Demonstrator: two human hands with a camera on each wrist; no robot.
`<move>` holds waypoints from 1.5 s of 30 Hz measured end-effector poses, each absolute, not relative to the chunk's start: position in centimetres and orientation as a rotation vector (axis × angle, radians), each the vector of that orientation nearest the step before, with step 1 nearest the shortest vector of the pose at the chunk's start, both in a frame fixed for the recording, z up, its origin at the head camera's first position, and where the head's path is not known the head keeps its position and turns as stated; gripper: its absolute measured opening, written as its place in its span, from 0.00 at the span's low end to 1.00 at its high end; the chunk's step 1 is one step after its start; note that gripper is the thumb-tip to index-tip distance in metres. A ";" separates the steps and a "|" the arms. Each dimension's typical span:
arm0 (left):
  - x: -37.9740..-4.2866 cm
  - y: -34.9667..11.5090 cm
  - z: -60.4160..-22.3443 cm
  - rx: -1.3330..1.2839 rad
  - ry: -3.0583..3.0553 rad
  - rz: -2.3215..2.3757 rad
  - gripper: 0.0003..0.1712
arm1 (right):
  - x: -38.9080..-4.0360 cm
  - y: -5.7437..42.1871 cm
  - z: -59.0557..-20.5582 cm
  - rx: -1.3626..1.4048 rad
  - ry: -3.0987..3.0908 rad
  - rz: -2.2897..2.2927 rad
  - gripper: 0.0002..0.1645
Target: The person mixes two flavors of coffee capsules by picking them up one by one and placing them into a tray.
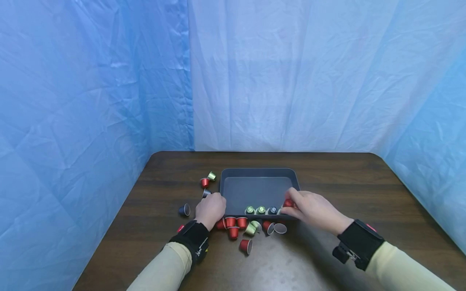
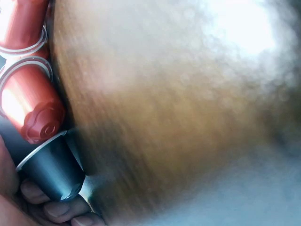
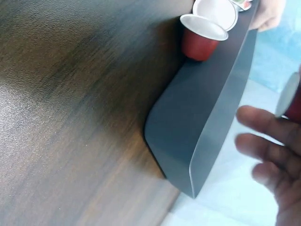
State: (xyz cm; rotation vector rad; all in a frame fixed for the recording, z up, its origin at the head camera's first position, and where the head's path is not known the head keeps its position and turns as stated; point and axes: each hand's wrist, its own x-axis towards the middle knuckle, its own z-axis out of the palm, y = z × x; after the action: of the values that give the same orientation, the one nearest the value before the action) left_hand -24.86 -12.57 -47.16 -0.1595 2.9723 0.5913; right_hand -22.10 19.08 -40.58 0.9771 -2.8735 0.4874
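My right hand (image 1: 314, 209) pinches a red coffee capsule (image 1: 289, 203) over the right front part of the dark grey baking tray (image 1: 251, 186). The silvery lid of that capsule shows at the right edge of the right wrist view. Along the tray's front wall stand two green capsules (image 1: 261, 210) and a dark one (image 1: 272, 210), with another partly hidden by the right fingers. By the tray's left front corner is my left hand (image 1: 211, 210). Its curled fingers and thumb hold a black capsule (image 2: 55, 165), which the hand hides in the head view.
In front of the tray lie several red capsules (image 1: 233, 233) and a light green one (image 1: 250, 229). A single red capsule (image 1: 246, 246) lies nearer. Left of the tray are a dark blue capsule (image 1: 184, 209), a red one (image 1: 205, 183) and a green one (image 1: 211, 176). Blue curtains surround the wooden table (image 1: 335, 173).
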 end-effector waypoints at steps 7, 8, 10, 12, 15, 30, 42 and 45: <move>-24.9 -12.5 -47.1 -0.158 2.952 0.563 0.14 | -22.1 18.9 -40.4 0.944 -2.813 0.405 0.21; -24.9 -12.4 -47.0 -0.158 2.948 0.559 0.14 | -22.1 18.9 -40.4 0.952 -2.804 0.400 0.21; -24.9 -12.4 -47.0 -0.158 2.943 0.553 0.14 | -22.2 18.9 -40.4 0.973 -2.787 0.398 0.21; -24.9 -12.4 -47.0 -0.171 2.938 0.562 0.14 | -22.2 19.0 -40.5 0.997 -2.771 0.397 0.20; -24.9 -12.4 -47.1 -0.182 2.936 0.571 0.15 | -22.2 19.0 -40.6 1.025 -2.759 0.398 0.18; -24.9 -12.6 -47.2 -0.170 2.978 0.594 0.17 | -22.5 18.2 -40.6 1.124 -2.810 0.438 0.19; -24.9 -12.6 -47.1 -0.157 2.986 0.589 0.17 | -23.6 15.3 -39.7 1.230 -2.826 0.552 0.17; -25.0 -12.6 -47.2 -0.162 2.981 0.593 0.17 | -23.8 14.3 -39.7 1.262 -2.822 0.536 0.18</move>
State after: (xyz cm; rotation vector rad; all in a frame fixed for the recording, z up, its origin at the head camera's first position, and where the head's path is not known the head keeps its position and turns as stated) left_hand -24.97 -12.61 -47.20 -0.1621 2.9809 0.5933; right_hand -23.84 14.32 -39.68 1.2616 -2.8216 0.5363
